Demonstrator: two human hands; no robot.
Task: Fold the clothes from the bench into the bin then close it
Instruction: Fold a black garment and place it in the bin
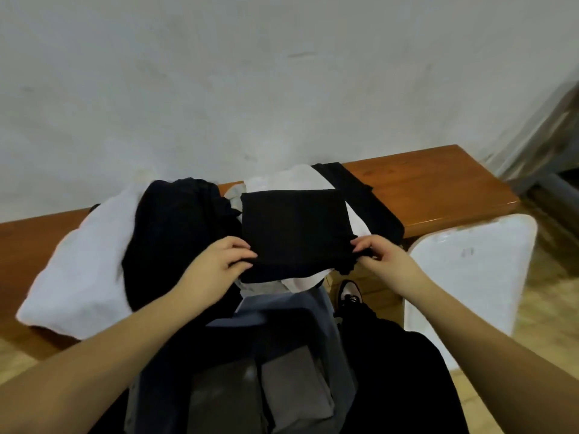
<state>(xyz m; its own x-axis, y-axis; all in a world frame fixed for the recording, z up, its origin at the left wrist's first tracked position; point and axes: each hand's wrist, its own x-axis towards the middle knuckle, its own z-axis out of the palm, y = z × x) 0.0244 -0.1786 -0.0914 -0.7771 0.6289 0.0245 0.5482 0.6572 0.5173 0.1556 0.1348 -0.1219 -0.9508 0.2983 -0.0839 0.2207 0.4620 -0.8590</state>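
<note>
Both hands on one black folded garment (pixel 294 230): left hand (pixel 216 264) pinching its near left corner, thumb on top; right hand (pixel 383 261) pinching its near right corner, fingers curled around the cloth. Garment lying flat, almost square, on a pale cloth (pixel 300 180) near the front edge of the bench (pixel 438 186). Long axis, as far as visible, slightly left to right, parallel to the bench front; folded far edge toward the wall. Just left, a black heap (pixel 175 239) over a white garment (pixel 78 261), not yet folded. Below, close to the front edge, the grey bin (pixel 326 311), open, with folded pieces inside. Possible trouble: only the corners held, so the middle probably sagging and the fold opening during lifting. Also possible: pale cloth underneath dragged along, if caught by the fingers.
</note>
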